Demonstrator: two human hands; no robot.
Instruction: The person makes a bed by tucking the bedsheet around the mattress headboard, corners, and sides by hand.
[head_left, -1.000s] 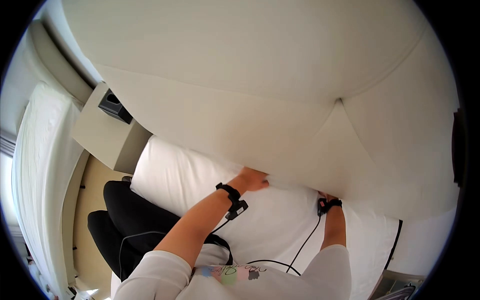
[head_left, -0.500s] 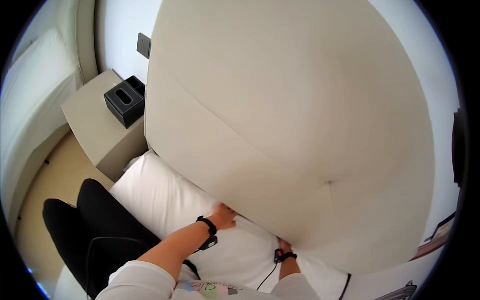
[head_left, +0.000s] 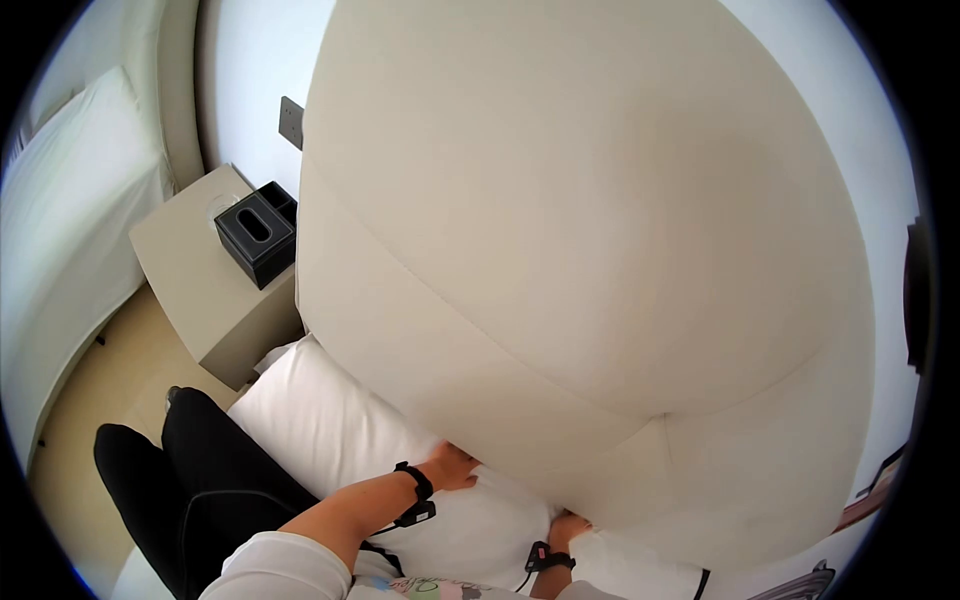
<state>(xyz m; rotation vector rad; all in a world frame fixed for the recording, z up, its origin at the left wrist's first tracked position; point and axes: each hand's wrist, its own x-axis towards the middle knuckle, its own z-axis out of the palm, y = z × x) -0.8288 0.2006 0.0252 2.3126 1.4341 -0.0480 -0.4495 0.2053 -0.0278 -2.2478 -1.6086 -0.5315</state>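
My left hand [head_left: 455,467] rests on the white bedding by the foot of the beige padded headboard [head_left: 560,250]. Its thumb stands apart, and the fingertips are partly hidden at the headboard's lower edge. Lower and to the right, my right hand [head_left: 570,527] lies against the same edge, fingers stretched out along it. I see nothing held in either hand. A white pillow [head_left: 325,410] lies to the left of my left hand, against the headboard. Both wrists wear black straps with small devices, and cables run from them.
A beige nightstand [head_left: 180,265] stands left of the bed, carrying a black tissue box [head_left: 258,235]. A wall socket [head_left: 291,122] sits above it. My black-trousered legs [head_left: 215,470] are at lower left. White fabric [head_left: 85,220] hangs at far left.
The view has tilted, so headboard, nightstand and hands appear lower. My right hand has shifted slightly, and more of its fingers show. My left hand stays near the headboard edge.
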